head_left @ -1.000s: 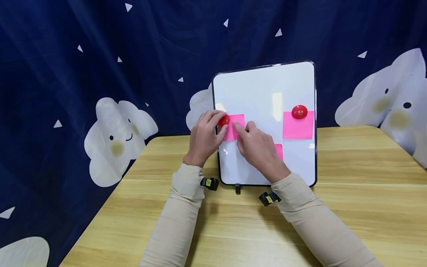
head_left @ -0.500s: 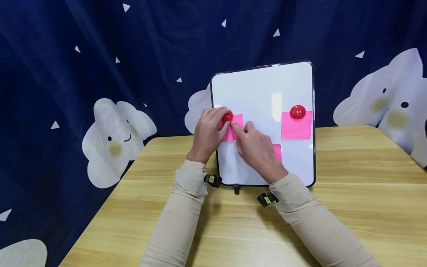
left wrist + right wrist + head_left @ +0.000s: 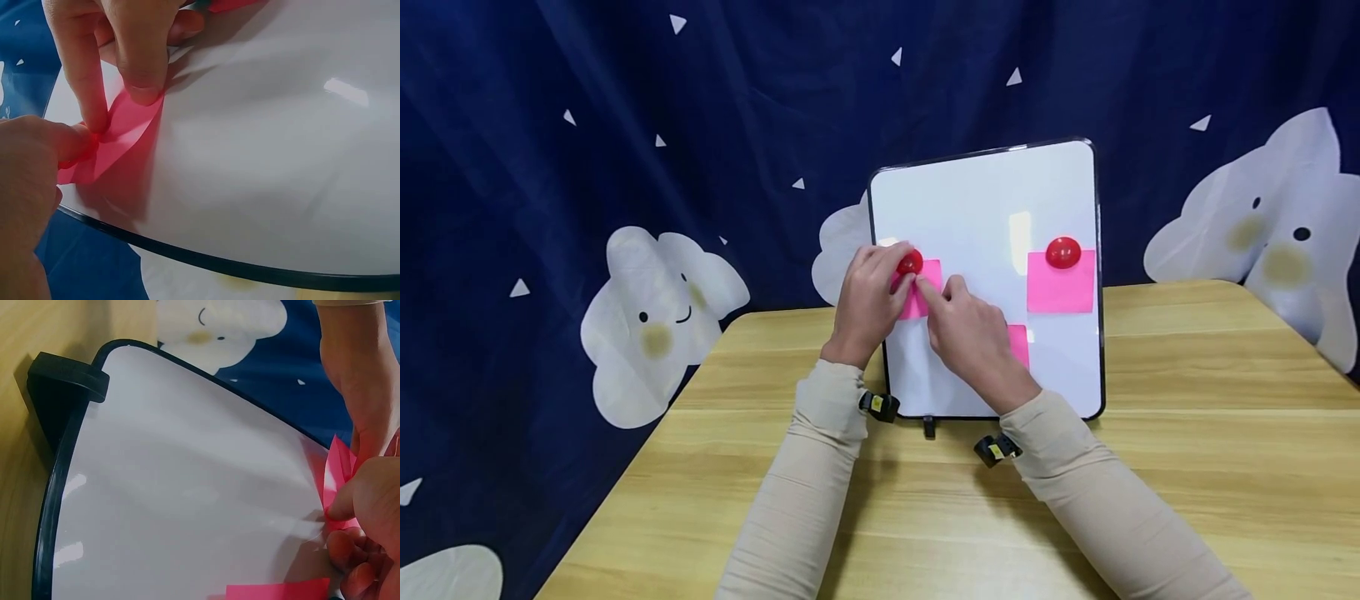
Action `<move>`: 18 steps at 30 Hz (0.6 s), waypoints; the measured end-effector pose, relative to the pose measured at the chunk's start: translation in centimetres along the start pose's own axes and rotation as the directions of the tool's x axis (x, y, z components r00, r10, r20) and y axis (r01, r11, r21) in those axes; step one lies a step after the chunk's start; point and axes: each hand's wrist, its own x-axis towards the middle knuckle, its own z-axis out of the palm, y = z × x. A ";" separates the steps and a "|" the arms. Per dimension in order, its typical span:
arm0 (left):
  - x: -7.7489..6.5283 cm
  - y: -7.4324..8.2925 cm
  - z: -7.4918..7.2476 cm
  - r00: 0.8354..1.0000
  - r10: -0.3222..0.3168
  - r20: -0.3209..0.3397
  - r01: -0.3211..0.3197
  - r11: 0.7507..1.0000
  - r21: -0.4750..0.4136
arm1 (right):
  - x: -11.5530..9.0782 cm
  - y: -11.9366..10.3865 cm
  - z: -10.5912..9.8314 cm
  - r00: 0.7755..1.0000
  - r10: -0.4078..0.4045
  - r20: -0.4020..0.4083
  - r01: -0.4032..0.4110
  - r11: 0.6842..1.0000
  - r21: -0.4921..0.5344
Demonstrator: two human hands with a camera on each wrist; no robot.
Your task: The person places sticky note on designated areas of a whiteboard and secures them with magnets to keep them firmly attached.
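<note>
A framed whiteboard [image 3: 958, 204] stands upright on the table. My left hand [image 3: 867, 296] pinches a round red magnet [image 3: 911, 262] over a pink sticky note [image 3: 932, 271] at the board's left side. In the left wrist view, my left thumb lies against the red magnet, and the near edge of the note [image 3: 128, 140] lifts off the board. My right hand [image 3: 966, 333] presses that note with index finger and thumb, the index tip right beside the magnet. Its other fingers are curled in, as the right wrist view shows.
At the board's right side, another red magnet [image 3: 1063, 252] sits on a second pink note [image 3: 1060, 287]. A third pink note [image 3: 1018, 343] is partly hidden behind my right hand. A black foot [image 3: 65, 378] supports the board on the wooden table [image 3: 760, 433]. Behind hangs a dark blue curtain [image 3: 760, 100].
My left hand has shifted slightly right and up with the red magnet, farther onto the note. My right index fingertip has come closer to the magnet. The head view has drifted a little.
</note>
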 end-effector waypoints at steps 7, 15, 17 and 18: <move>-0.2 0.1 0.3 1.000 -0.020 -0.016 0.020 1.000 -0.002 | 0.0 0.0 -0.1 1.000 0.006 0.007 -0.006 1.000 0.002; -0.6 -0.1 0.7 0.999 -0.051 -0.015 0.052 0.998 0.020 | 0.0 0.0 -0.1 1.000 -0.008 0.011 0.007 1.000 0.027; -0.7 -0.2 0.7 0.999 -0.045 -0.018 0.045 0.999 0.020 | 0.0 0.0 -0.1 1.000 -0.006 0.013 0.005 0.999 0.036; -0.7 -0.3 0.7 0.999 -0.040 -0.019 0.040 0.999 0.020 | 0.0 0.0 -0.1 1.000 -0.005 0.013 0.005 0.999 0.039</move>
